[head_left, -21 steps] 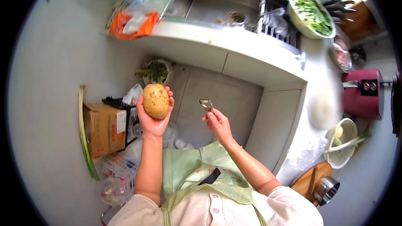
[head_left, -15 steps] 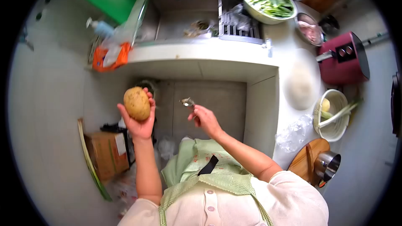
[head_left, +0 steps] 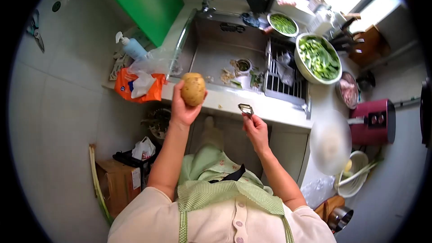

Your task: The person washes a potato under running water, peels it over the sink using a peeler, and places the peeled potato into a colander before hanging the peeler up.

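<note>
The left hand (head_left: 183, 113) cups a potato (head_left: 193, 90), seemingly unpeeled; the right hand (head_left: 256, 131) pinches a peeler (head_left: 245, 107), apart from it.

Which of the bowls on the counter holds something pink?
The metal bowl between the large bowl and the maroon appliance; its contents look like raw meat, whereas the large bowl and the small bowl hold green vegetables.

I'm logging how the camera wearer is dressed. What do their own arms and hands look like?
The left hand and right hand are bare, without gloves. Both forearms are uncovered, with no watch or bracelet visible. Short, loose cream sleeves cover the upper arms.
</note>
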Motion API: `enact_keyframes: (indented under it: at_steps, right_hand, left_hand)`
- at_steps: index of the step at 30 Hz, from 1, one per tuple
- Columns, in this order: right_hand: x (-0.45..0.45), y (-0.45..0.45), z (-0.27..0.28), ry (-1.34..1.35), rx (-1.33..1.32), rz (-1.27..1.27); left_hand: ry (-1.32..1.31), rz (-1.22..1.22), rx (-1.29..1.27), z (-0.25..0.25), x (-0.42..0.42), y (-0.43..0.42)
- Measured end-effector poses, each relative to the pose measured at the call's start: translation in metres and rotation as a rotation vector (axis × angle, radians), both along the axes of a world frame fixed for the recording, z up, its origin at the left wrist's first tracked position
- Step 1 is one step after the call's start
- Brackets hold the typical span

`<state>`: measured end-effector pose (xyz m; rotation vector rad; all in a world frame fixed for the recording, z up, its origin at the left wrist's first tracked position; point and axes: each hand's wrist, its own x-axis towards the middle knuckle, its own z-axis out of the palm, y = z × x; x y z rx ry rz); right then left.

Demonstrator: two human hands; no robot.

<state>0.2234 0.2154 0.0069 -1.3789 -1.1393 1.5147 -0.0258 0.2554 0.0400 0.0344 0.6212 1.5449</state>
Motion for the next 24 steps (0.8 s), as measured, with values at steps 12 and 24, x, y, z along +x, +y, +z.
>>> enact_keyframes:
  at_steps: [12, 24]
  right_hand:
    - [-0.107, 0.271, 0.002, -0.415, 0.332, 0.042]
    - [-0.172, 0.465, -0.040, -0.742, 0.786, 0.249]
  left_hand:
    - [-0.133, -0.318, -0.157, -0.058, -0.050, 0.162]
    - [-0.178, -0.235, -0.238, -0.103, -0.014, 0.235]
